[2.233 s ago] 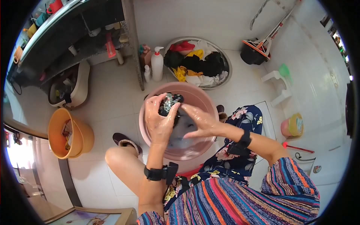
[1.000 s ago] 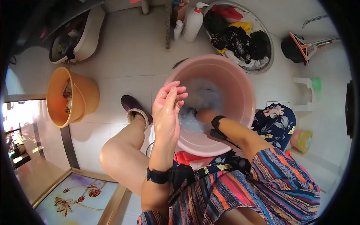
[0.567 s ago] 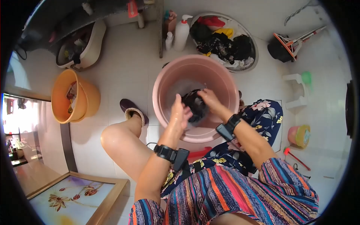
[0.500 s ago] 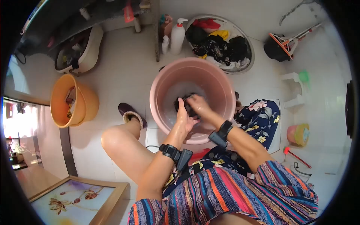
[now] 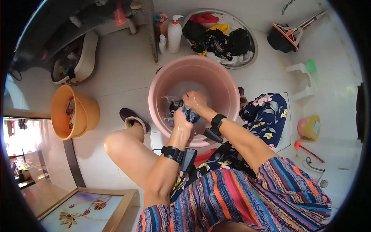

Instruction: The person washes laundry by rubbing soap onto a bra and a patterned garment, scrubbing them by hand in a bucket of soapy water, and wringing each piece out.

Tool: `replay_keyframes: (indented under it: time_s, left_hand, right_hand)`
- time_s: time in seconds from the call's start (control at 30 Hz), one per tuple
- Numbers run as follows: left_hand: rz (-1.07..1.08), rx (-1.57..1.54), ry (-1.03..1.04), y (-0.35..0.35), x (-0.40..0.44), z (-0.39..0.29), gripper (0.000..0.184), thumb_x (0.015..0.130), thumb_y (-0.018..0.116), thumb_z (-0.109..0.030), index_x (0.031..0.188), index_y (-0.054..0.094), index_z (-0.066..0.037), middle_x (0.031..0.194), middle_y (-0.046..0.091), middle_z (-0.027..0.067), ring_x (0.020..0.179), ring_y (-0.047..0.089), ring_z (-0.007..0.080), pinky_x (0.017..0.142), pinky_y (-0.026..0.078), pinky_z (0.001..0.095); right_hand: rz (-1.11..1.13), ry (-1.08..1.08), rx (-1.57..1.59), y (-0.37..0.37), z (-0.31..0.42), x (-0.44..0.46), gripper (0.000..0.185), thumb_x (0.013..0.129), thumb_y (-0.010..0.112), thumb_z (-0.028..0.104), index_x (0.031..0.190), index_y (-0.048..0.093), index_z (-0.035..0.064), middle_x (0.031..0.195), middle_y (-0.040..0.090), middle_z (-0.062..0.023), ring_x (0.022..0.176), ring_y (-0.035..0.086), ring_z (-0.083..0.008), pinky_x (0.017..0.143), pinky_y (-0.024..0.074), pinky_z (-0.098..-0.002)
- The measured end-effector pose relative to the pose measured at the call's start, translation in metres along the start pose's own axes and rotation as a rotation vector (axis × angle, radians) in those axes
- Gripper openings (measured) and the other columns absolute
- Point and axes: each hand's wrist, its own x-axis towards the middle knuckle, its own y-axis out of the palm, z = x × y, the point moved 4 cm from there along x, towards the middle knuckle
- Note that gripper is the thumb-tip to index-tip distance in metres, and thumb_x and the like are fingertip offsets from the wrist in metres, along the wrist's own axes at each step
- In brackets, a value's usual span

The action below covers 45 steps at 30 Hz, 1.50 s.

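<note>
A large pink tub with cloudy, sudsy water stands on the tiled floor between my legs. Inside it, a wet dark garment with bluish-grey patches is bunched up. My left hand is closed around its near side. On the far side my right hand clenches the fabric too. Water splashes by the left of the garment. The garment's full shape is hidden by my hands and the folds.
Behind the tub, a metal basin holds heaped clothes. A white pump bottle stands beside it. On the left are an orange bucket with cloth inside and a framed flower picture. A dustpan sits at the far right.
My hands have closed on the garment and pulled it up into view; before, the left hand's fingers were extended. Water now splashes. The whole view has shifted slightly.
</note>
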Motion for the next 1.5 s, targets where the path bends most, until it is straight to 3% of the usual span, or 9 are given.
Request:
replay_keyframes:
  time_s: [0.1, 0.2, 0.27, 0.37, 0.47, 0.77, 0.97, 1.27, 1.5]
  left_hand:
    - [0.003, -0.038, -0.015, 0.005, -0.006, -0.007, 0.024, 0.086, 0.039, -0.017, 0.092, 0.059, -0.004, 0.09, 0.062, 0.0107, 0.082, 0.061, 0.0213, 0.073, 0.05, 0.035]
    - [0.819, 0.036, 0.229, -0.003, 0.005, -0.014, 0.025, 0.087, 0.04, -0.026, 0.084, 0.057, -0.008, 0.088, 0.06, 0.0096, 0.082, 0.059, 0.0266, 0.071, 0.048, 0.0394]
    - [0.846, -0.09, 0.053, -0.006, 0.007, -0.013, 0.028, 0.088, 0.038, -0.029, 0.085, 0.056, -0.008, 0.087, 0.06, 0.0095, 0.081, 0.059, 0.0266, 0.071, 0.048, 0.0393]
    - [0.856, -0.213, -0.126, -0.002, 0.008, -0.006, 0.03, 0.089, 0.037, -0.032, 0.086, 0.056, -0.008, 0.086, 0.059, 0.0094, 0.08, 0.058, 0.0266, 0.07, 0.048, 0.0393]
    - [0.011, -0.1, -0.136, 0.006, -0.01, -0.001, 0.019, 0.086, 0.053, -0.018, 0.1, 0.056, -0.006, 0.092, 0.062, 0.0111, 0.082, 0.062, 0.0266, 0.072, 0.052, 0.0419]
    - [0.283, 0.488, 0.212, 0.05, -0.039, -0.043, 0.031, 0.086, 0.05, -0.023, 0.107, 0.056, -0.002, 0.097, 0.061, 0.0074, 0.091, 0.057, 0.0191, 0.083, 0.043, 0.0287]
    - [0.151, 0.409, 0.199, 0.029, -0.025, -0.031, 0.049, 0.089, 0.044, -0.027, 0.128, 0.037, 0.0, 0.124, 0.046, 0.0148, 0.116, 0.043, 0.0234, 0.096, 0.034, 0.0321]
    - [0.05, 0.143, -0.187, -0.002, -0.031, -0.041, 0.075, 0.076, 0.031, -0.073, 0.1, 0.055, -0.007, 0.095, 0.057, 0.0173, 0.082, 0.058, 0.0285, 0.073, 0.049, 0.0406]
    - [0.203, -0.111, -0.002, -0.012, -0.003, -0.021, 0.04, 0.086, 0.042, -0.043, 0.092, 0.057, -0.006, 0.087, 0.06, 0.0116, 0.077, 0.061, 0.0248, 0.066, 0.051, 0.0392]
  right_hand:
    - [0.011, 0.028, -0.031, -0.015, 0.029, -0.017, 0.033, 0.077, 0.046, 0.031, 0.071, 0.065, 0.0048, 0.074, 0.061, -0.0212, 0.069, 0.059, -0.0391, 0.065, 0.0469, -0.0484]
    - [0.132, -0.119, -0.018, -0.019, 0.064, -0.054, 0.032, 0.077, 0.047, 0.03, 0.073, 0.066, 0.0052, 0.075, 0.062, -0.021, 0.071, 0.061, -0.0383, 0.069, 0.0479, -0.0467]
    - [0.152, 0.001, 0.19, -0.033, 0.076, -0.063, 0.03, 0.077, 0.048, 0.03, 0.073, 0.066, 0.0062, 0.077, 0.062, -0.0201, 0.072, 0.06, -0.0395, 0.069, 0.0475, -0.0474]
    - [0.021, 0.021, 0.188, 0.0, 0.042, -0.042, 0.032, 0.077, 0.047, 0.031, 0.072, 0.065, 0.0055, 0.077, 0.062, -0.0193, 0.074, 0.06, -0.0399, 0.069, 0.0475, -0.0469]
    - [0.018, 0.173, 0.303, -0.004, -0.016, -0.013, 0.034, 0.078, 0.046, 0.032, 0.071, 0.061, 0.0026, 0.071, 0.056, -0.0235, 0.067, 0.056, -0.0392, 0.061, 0.0417, -0.0454]
    - [0.438, 0.3, 1.404, -0.033, -0.008, -0.042, 0.058, 0.08, 0.06, 0.028, 0.13, 0.036, 0.0116, 0.112, 0.052, -0.0054, 0.098, 0.053, -0.0159, 0.079, 0.0449, -0.0271]
    - [0.238, 0.075, 0.938, -0.017, -0.029, -0.005, 0.042, 0.076, 0.066, 0.019, 0.115, 0.057, 0.0072, 0.105, 0.06, -0.0067, 0.093, 0.057, -0.0151, 0.079, 0.046, -0.0261]
    - [0.278, 0.16, 1.041, -0.007, 0.052, -0.071, 0.027, 0.076, 0.061, 0.02, 0.093, 0.06, 0.0, 0.084, 0.061, -0.0102, 0.078, 0.056, -0.0167, 0.071, 0.0434, -0.0298]
    - [-0.016, 0.098, 0.237, -0.019, 0.057, -0.044, 0.031, 0.081, 0.054, 0.035, 0.078, 0.062, 0.0044, 0.075, 0.059, -0.0201, 0.07, 0.057, -0.0361, 0.065, 0.0447, -0.0423]
